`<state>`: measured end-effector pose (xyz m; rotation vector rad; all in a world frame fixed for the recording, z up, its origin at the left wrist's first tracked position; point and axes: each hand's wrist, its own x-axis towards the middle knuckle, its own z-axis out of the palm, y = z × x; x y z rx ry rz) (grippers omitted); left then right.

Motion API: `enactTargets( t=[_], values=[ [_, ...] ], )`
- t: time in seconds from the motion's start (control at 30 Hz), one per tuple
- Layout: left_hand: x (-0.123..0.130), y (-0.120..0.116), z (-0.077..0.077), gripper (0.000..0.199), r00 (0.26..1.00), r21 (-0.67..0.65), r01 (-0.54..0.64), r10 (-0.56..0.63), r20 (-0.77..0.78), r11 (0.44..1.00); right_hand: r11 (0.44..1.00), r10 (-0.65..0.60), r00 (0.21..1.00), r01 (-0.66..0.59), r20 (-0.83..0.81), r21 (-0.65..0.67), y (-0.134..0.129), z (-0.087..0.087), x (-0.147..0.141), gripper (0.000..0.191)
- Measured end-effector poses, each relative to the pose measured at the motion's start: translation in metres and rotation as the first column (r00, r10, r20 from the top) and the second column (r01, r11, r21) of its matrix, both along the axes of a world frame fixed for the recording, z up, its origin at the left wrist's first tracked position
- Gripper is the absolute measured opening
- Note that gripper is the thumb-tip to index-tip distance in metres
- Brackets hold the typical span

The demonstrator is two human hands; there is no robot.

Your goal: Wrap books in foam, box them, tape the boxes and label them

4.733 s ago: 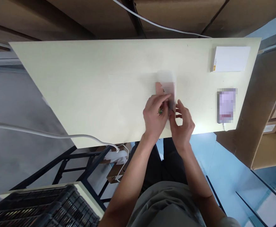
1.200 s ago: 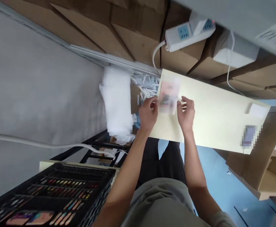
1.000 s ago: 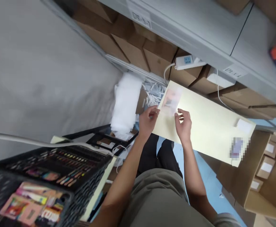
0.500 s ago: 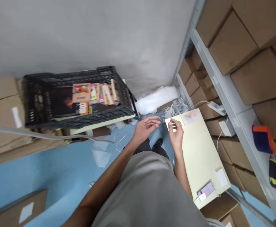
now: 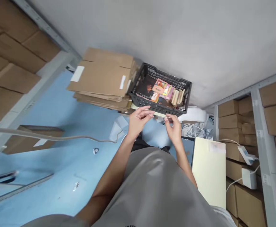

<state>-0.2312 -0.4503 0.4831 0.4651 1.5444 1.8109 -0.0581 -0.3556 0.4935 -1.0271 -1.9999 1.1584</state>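
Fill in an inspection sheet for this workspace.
Surface: pale cream rectangular tabletop; a pinkish translucent flat packet lies at its far end.
Things: black plastic lattice crate holding colourful flat packets and pale narrow pieces.
Clutter: small white scraps on the blue floor.
Hands: left hand and right hand, both partly open, nothing seen held, near the crate's front.
Cables: grey cord crossing at left; thin white cord at right.
Surroundings: flattened brown cardboard boxes stacked beside the crate; grey wall behind.

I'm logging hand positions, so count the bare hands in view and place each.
2: the left hand by the near side of the black crate, toward its left; the right hand toward its right. No others show.
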Motion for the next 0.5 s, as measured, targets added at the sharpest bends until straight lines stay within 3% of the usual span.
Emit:
enactTargets(
  t=[0.13, 0.27, 0.37, 0.5],
  values=[
    [-0.087, -0.052, -0.016, 0.052, 0.987, -0.008, -0.161, 0.161, 0.017, 0.987, 0.987, 0.153, 0.988, -0.152, 0.028, -0.059, -0.026, -0.013, -0.1, 0.026],
    [-0.157, -0.091, -0.032, 0.044, 0.961, -0.062, -0.273, 0.275, 0.036, 0.96, 0.955, 0.258, 0.962, -0.239, 0.094, -0.175, -0.044, -0.035, -0.186, 0.023],
    [-0.194, -0.106, -0.044, 0.043, 0.939, -0.098, -0.332, 0.339, 0.064, 0.938, 0.942, 0.273, 0.943, -0.222, 0.192, -0.25, -0.046, -0.057, -0.239, 0.024],
    [-0.225, -0.107, -0.066, 0.036, 0.9, -0.148, -0.399, 0.417, 0.127, 0.905, 0.936, 0.258, 0.897, -0.139, 0.359, -0.323, -0.04, -0.084, -0.294, 0.023]
  ],
)
